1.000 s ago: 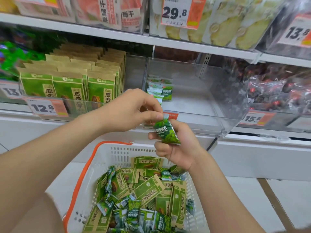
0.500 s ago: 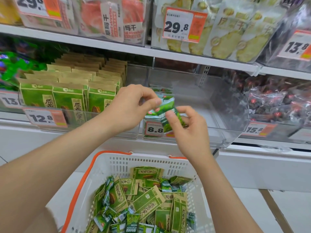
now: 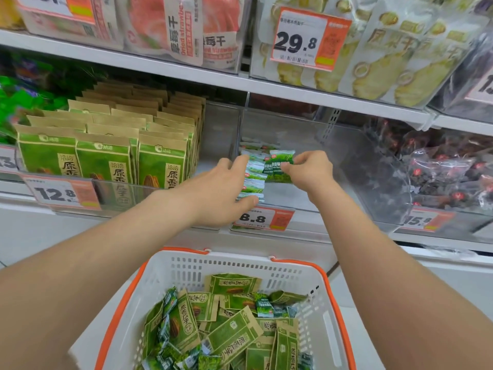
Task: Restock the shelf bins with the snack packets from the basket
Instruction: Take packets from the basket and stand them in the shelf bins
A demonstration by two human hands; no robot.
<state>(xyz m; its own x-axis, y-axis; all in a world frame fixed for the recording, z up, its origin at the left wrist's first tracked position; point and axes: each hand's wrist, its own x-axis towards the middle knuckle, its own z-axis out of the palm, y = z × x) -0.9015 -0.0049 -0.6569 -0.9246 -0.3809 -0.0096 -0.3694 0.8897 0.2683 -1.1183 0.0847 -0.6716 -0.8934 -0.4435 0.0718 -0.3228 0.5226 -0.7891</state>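
Packet [image 3: 280, 166] now inside bin [image 3: 360, 166], right hand [image 3: 310, 169] pinching; left hand [image 3: 221, 193] grips stack [image 3: 253, 180].

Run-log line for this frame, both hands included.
step: placing | left hand: holds packet stack in clear bin | right hand: pinches green packet beside stack | basket: holds more packets

A white shelf board [image 3: 266, 85] crosses the upper part. Above it hangs an orange and white price tag [image 3: 306, 40] reading 29.8, beside pouches of dried strawberry [image 3: 184, 25]. Low at the left is a plain white base panel [image 3: 26, 231]. The light is even.
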